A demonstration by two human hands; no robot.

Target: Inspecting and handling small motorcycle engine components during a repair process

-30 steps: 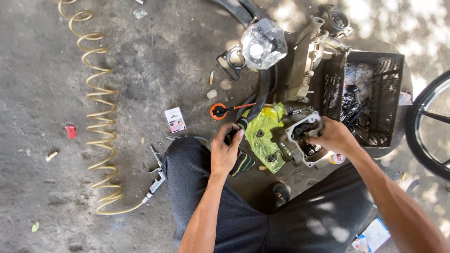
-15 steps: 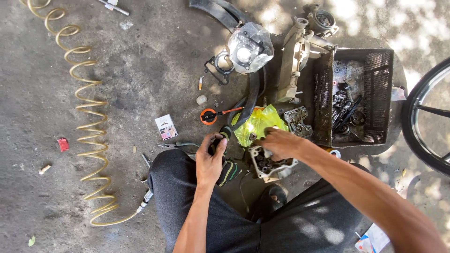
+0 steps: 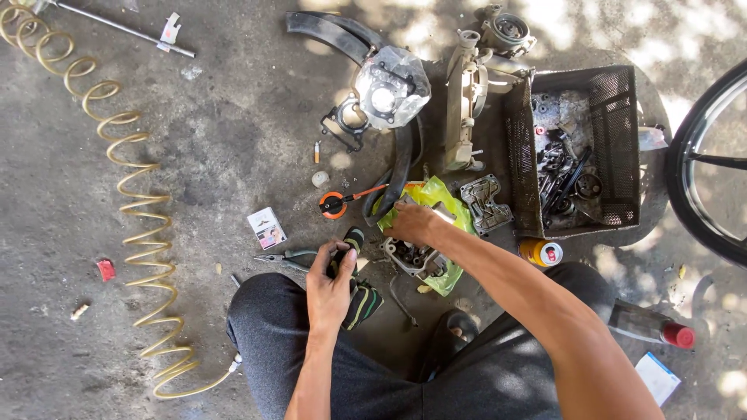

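A coiled yellow air hose (image 3: 128, 194) snaked down the concrete floor (image 3: 218, 132) well to the left. A dark mesh basket (image 3: 615, 132) of small parts stood at the right, near the engine part (image 3: 416, 260) lying on a green plastic bag (image 3: 436, 194) between the person's knees. The right hand (image 3: 412, 223) rested on that part's upper edge, grip curled over it. The left hand (image 3: 331, 284), just beside it, had its grip closed around a black-handled tool (image 3: 350, 241). Pliers (image 3: 284, 258) lay by the left hand.
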